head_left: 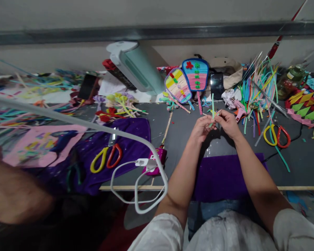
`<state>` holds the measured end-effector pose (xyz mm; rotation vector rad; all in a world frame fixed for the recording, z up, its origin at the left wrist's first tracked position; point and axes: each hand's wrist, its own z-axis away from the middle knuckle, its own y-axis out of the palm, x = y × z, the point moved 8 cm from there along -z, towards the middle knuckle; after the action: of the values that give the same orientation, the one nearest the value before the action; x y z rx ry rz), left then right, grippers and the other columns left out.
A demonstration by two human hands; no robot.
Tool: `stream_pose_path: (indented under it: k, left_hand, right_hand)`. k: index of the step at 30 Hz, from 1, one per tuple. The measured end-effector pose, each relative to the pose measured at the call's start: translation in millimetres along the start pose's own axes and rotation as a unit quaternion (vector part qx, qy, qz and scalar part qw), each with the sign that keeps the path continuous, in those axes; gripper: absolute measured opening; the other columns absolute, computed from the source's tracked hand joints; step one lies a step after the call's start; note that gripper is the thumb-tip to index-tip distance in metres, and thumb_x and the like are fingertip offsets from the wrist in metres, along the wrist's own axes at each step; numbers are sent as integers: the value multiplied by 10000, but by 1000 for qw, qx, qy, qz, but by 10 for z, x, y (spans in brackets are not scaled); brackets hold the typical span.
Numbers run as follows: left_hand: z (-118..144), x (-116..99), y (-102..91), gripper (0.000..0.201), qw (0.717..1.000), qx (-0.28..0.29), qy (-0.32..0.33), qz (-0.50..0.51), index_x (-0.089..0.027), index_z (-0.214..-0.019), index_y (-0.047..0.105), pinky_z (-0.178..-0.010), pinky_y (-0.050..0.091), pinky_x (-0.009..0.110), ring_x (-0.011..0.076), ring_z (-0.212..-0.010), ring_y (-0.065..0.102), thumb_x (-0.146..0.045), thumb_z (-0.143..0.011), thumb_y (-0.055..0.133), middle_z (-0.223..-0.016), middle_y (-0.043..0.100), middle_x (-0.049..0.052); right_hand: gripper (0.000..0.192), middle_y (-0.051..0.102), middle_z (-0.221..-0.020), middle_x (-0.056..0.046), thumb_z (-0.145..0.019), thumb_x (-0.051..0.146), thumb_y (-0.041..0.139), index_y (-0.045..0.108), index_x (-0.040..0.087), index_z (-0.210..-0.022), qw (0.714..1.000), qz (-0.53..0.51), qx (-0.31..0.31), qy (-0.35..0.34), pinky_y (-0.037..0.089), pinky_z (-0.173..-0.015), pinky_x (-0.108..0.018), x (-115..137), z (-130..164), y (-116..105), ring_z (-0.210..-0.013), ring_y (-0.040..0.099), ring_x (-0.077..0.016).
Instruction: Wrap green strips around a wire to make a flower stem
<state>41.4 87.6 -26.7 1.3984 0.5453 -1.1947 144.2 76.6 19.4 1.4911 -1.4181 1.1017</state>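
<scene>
- Left hand [202,127]: raised over the dark table [298,160], fingers pinched narrow on a thin light-green pipe cleaner [212,106].
- Right hand [227,122]: just beside the left hand, fingertips touching; fingers closed narrow on the same pipe cleaner from the right side.
- Pipe cleaner: held between both hands above the table centre; its upper end stands nearly upright and points toward the far edge.
- Purple cloth [222,176]: lies flat on the near edge of the table, directly below the forearms.
- Two fan-shaped craft pieces [188,82]: on the far side beyond the hands, striped in several colours, blue-edged, leaning side by side.
- Bundle of coloured pipe cleaners [259,83]: right of the fans, standing fanned out, far right of the hands.
- Scissors with yellow and red handles [276,135]: flat on the table, right of the right hand, well apart from it.
- Second pair of yellow-and-red scissors [107,157]: on a larger purple cloth [131,139], left of the hands.
- Pink device [157,162]: near centre-left, with a white cable [136,195] plugged in and looping toward the near edge.
- Pale green cylindrical appliance [136,66]: tilted, at the far centre-left.
- Another person's arm [13,191]: blurred, near left corner; hand state cannot be determined.
</scene>
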Motion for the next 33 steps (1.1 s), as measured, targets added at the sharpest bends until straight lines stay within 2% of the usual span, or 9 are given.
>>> stream_pose_path:
  k: [3, 7, 10, 13, 16, 20, 26, 30, 33]
  left_hand:
    - [33, -192, -29, 154, 986, -51, 121, -99, -159, -614, 576, -604, 451, 244, 89, -556, 490, -262, -639, 688, -581, 525, -23]
    - [181, -448, 55, 163, 916, -94, 272, -281, -174, -604, 595, -653, 410, 252, 112, -624, 482, -274, -713, 663, -640, 540, -2]
    - [257, -511, 133, 149, 869, -101, 317, -366, -189, -609, 596, -688, 397, 268, 135, -665, 484, -255, -732, 648, -662, 536, 8]
    - [266, -505, 165, 123, 860, -95, 325, -382, -194, -627, 597, -685, 392, 268, 140, -678, 487, -233, -735, 638, -675, 535, 9]
    - [219, -464, 129, 124, 885, -93, 301, -342, -185, -620, 591, -634, 387, 248, 125, -654, 487, -229, -724, 642, -675, 537, 2]
    - [114, -350, 46, 139, 936, -76, 229, -257, -169, -604, 604, -599, 390, 233, 102, -593, 481, -248, -693, 675, -622, 543, -11]
    - [38, -162, 19, 158, 989, -23, 101, -109, -154, -633, 601, -599, 466, 250, 91, -545, 510, -271, -644, 706, -587, 560, -20]
    - [30, 4, 59, 191, 999, 34, -19, -5, -141, -659, 581, -535, 492, 251, 80, -491, 495, -243, -578, 721, -583, 551, -16]
    - [43, 71, 104, 201, 994, 80, -70, 36, -126, -682, 598, -500, 486, 237, 81, -488, 496, -243, -563, 711, -585, 546, -1]
  right_hand:
    - [286, 507, -638, 24, -789, 428, 598, 515, 188, -656, 999, 13, -29, 10, 371, -621, -258, -60, -12, -57, -626, 451, -112]
    - [319, 460, -585, 39, -793, 451, 592, 500, 185, -644, 997, 24, -60, 32, 318, -562, -247, -159, -21, -145, -566, 394, -95]
    - [311, 454, -574, 41, -788, 438, 595, 493, 187, -635, 996, 24, -74, 41, 304, -544, -247, -206, -23, -192, -552, 384, -94]
    - [278, 457, -587, 39, -786, 398, 592, 485, 191, -634, 996, 36, -76, 37, 310, -545, -247, -213, -26, -213, -560, 390, -98]
    - [231, 494, -639, 25, -801, 375, 568, 508, 193, -672, 996, 62, -68, 12, 339, -582, -254, -150, -28, -208, -603, 422, -111]
    - [224, 503, -666, 14, -831, 366, 539, 513, 196, -688, 994, 91, -49, -28, 359, -633, -271, -19, -20, -176, -645, 444, -125]
    - [260, 494, -684, 11, -832, 400, 550, 494, 200, -676, 998, 51, -31, -31, 371, -642, -273, 28, -11, -133, -657, 450, -125]
    - [267, 499, -686, 11, -827, 405, 564, 496, 200, -671, 999, 17, -10, -31, 388, -665, -278, 47, 4, -70, -668, 469, -126]
    - [264, 516, -681, 11, -824, 403, 573, 505, 200, -670, 999, -6, 8, -32, 396, -663, -281, 78, 18, -23, -659, 487, -126]
